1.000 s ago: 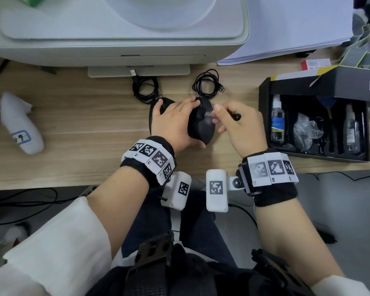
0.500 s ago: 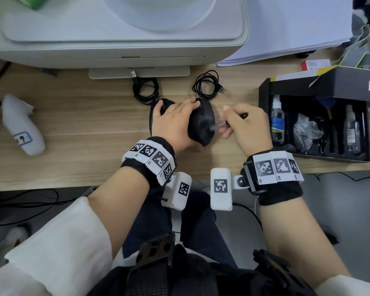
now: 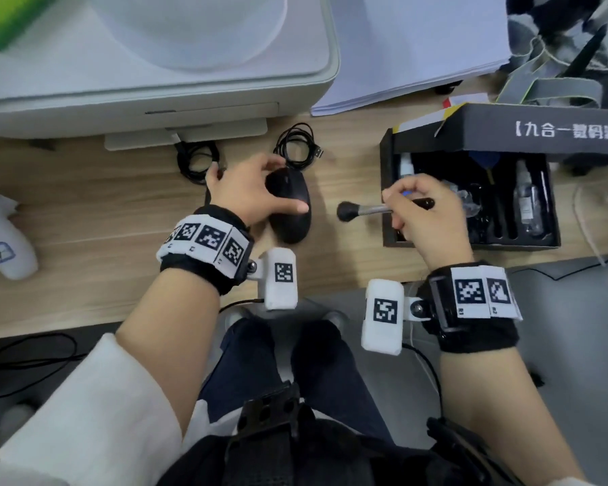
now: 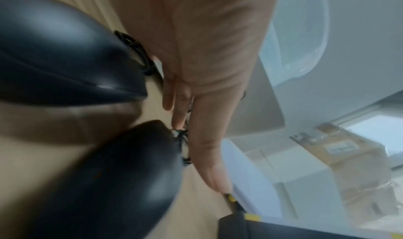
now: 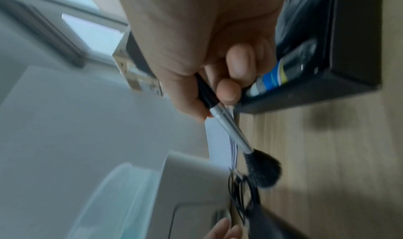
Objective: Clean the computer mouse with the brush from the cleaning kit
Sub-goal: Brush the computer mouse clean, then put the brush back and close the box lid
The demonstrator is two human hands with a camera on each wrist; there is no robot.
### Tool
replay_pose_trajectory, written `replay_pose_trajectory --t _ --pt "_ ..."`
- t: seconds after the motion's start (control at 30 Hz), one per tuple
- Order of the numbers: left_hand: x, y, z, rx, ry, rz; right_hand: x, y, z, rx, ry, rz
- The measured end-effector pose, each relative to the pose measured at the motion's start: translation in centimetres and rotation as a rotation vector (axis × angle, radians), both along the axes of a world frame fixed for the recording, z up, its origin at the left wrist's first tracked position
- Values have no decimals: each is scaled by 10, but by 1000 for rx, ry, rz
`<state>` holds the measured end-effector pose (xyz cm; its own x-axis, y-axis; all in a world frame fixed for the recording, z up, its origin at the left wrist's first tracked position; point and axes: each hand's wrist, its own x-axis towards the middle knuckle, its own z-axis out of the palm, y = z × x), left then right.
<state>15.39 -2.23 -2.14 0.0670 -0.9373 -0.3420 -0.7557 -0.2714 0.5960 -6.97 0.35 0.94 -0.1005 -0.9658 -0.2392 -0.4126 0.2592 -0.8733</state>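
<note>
The black computer mouse (image 3: 292, 222) lies flat on the wooden desk (image 3: 85, 212). My left hand (image 3: 285, 185) holds it, with the thumb across its top and the fingers (image 4: 205, 139) stretched past its far end. In the left wrist view the mouse (image 4: 65, 61) fills the left side, blurred. My right hand (image 3: 406, 208) pinches the brush (image 3: 365, 210) by its silver and black handle. The dark bristles point left and hang in the air a short way right of the mouse. In the right wrist view the brush (image 5: 261, 172) hangs above the desk. The open black cleaning kit box (image 3: 386, 191) sits under the right hand.
A white printer (image 3: 155, 64) fills the back of the desk, beside a paper stack (image 3: 418, 47). Two coiled black cables (image 3: 297, 145) lie just behind the mouse. A white object (image 3: 4, 240) rests at far left. Bottles (image 3: 525, 201) stand in the kit box. The desk's front edge runs below my wrists.
The mouse was held tilted on its edge with the brush against it. Now it lies flat, and my right hand has pulled the brush away to the right, over the kit box.
</note>
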Motion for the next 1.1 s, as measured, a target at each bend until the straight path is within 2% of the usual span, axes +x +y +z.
replay_pose_trajectory --t 0.07,0.13,0.27,0.37,0.43,0.53,0.67,0.8,1.1 --pt "-17 -10 12 -105 96 55 -26 1 4 -49 -70 -128" --pt "-46 -17 24 -166 194 29 -55 4 5 -96 -85 -264" --pt "-106 -17 32 -266 541 123 -111 10 1 -140 -21 -495" --pt "-137 -19 36 -324 637 22 -140 11 -2 -157 62 -593" --pt "-156 -25 40 -370 657 -38 -155 7 -6 -160 110 -583" --pt "-172 -40 42 -441 682 51 -160 -4 -20 -145 219 -508" --pt "-190 -60 50 -512 575 187 -162 -13 -38 -93 362 -401" --pt "-190 -74 56 -516 486 188 -159 -12 -48 -63 486 -328" --pt "-189 -73 54 -513 485 196 -156 -13 -49 -5 554 -246"
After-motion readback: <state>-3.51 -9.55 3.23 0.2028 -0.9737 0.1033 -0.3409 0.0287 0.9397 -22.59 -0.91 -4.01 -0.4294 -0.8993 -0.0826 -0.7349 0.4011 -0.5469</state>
